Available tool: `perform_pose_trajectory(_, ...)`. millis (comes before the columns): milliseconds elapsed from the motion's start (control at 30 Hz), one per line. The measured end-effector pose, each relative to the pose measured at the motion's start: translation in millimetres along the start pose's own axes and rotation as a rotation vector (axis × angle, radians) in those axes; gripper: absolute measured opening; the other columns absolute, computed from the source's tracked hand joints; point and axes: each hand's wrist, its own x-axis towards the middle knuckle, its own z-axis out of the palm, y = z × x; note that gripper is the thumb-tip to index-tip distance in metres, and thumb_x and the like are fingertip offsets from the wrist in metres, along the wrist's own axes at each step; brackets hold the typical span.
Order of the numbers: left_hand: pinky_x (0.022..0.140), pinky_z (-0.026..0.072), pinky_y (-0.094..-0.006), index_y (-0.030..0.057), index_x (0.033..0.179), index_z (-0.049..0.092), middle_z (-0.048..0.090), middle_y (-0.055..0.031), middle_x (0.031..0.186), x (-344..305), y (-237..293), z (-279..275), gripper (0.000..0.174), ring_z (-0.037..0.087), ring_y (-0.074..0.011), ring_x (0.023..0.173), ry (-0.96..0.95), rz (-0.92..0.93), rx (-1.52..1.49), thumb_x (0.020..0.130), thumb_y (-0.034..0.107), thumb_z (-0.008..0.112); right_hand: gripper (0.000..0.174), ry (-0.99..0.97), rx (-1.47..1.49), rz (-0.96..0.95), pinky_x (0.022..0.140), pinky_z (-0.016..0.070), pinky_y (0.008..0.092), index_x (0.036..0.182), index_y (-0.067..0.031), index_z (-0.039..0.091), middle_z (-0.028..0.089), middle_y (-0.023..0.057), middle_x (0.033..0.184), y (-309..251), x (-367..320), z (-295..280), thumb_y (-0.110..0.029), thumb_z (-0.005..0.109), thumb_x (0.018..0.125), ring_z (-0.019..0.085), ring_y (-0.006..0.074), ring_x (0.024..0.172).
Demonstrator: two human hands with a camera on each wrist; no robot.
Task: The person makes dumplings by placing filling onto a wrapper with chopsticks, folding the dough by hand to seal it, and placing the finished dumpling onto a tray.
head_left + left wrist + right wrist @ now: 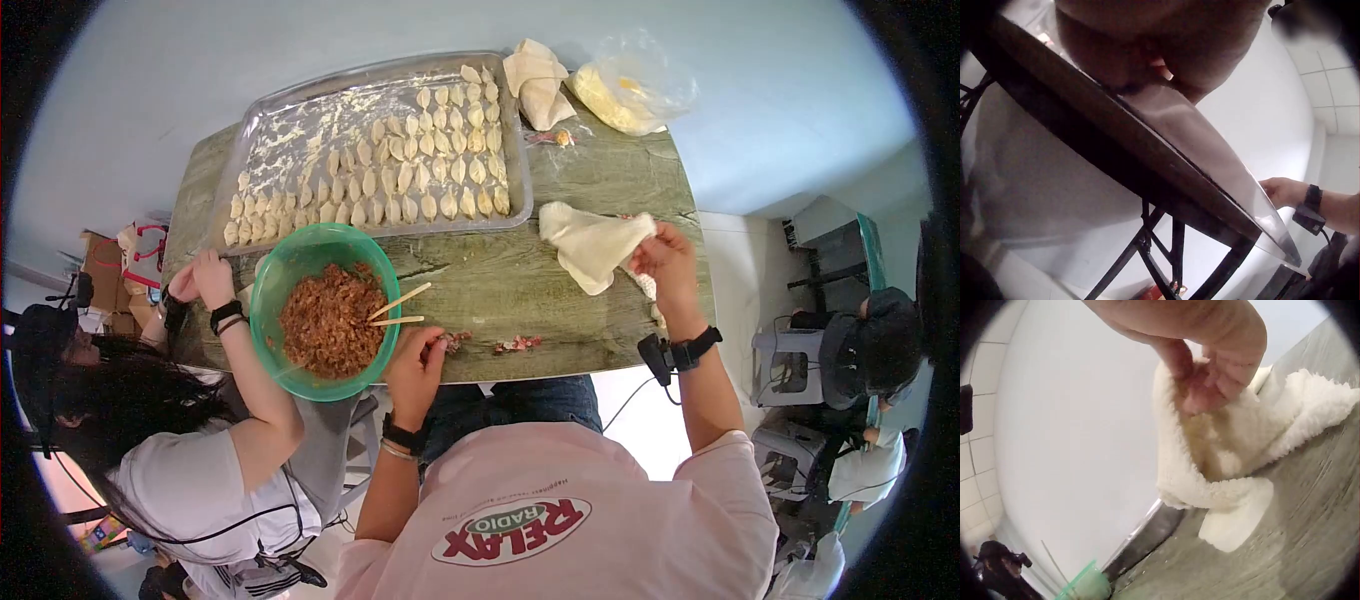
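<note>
My right hand (668, 262) pinches the edge of a white towel (596, 238) at the right side of the table, lifting it into a fold. Up close in the right wrist view, the towel (1179, 469) looks fluffy, and a smooth pale dumpling wrapper (1238, 519) sticks out from under it. At the table's front edge, my left hand (413, 370) rests with loosely curled fingers, beside a smear of meat scraps (455, 341). Just left of it stands a green bowl (270, 290) of minced filling (332, 318) with chopsticks (402, 300) in it.
A metal tray (290, 95) of dumplings in rows fills the back of the table. Behind on the right lie a folded cloth (538, 85) and a plastic bag (640, 85) with pale contents. Another person's hands (207, 280) are at the left edge. More scraps (517, 344) lie near the front.
</note>
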Motion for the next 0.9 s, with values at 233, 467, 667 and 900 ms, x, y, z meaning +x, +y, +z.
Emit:
perform_pose_trajectory(233,0.056,0.0434,-0.0256,0.0024,0.088,0.061,0.057,-0.0061,0.077,1.1,2.3,2.5,0.011,0.054,-0.0157,0.062,0.029,-0.013,0.009,0.078,0.004,0.065,0.024,0.429,-0.014,-0.4,0.073,0.0493,0.03,0.105,-0.0008,0.054,0.061,0.0072,0.096,30.9,-19.8,14.5,-0.002,0.055,0.081,0.06,0.0167,0.086)
perform_pose_trajectory(467,0.056,0.0436,-0.0264,0.0031,0.088,0.061,0.056,-0.0063,0.075,-0.5,0.1,4.8,0.012,0.054,-0.0162,0.061,0.053,-0.005,0.033,0.077,0.005,0.066,0.033,-0.141,-0.74,-0.597,0.089,0.0434,0.0378,0.105,-0.0025,0.059,0.057,0.0147,0.112,22.2,-27.4,46.2,0.002,0.062,0.073,0.053,0.0327,0.104)
perform_pose_trajectory(667,0.056,0.0434,-0.0264,0.0035,0.088,0.061,0.056,-0.0058,0.074,0.5,1.9,4.1,0.012,0.054,-0.016,0.06,0.065,0.017,0.067,0.077,0.006,0.066,0.036,0.242,-0.943,-0.585,0.089,0.0434,0.0362,0.11,-0.0028,0.057,0.056,0.0152,0.116,17.7,3.2,31.0,0.002,0.06,0.074,0.051,0.0307,0.11)
perform_pose_trajectory(900,0.055,0.0432,-0.0266,0.0041,0.088,0.062,0.056,-0.0055,0.075,0.0,4.0,5.0,0.012,0.054,-0.0159,0.06,0.073,-0.012,0.056,0.077,0.006,0.066,0.032,0.058,-0.88,-0.341,0.074,0.0465,0.0389,0.093,-0.0025,0.06,0.059,0.0151,0.096,19.8,12.5,36.6,-0.006,0.073,0.063,0.058,0.0329,0.086)
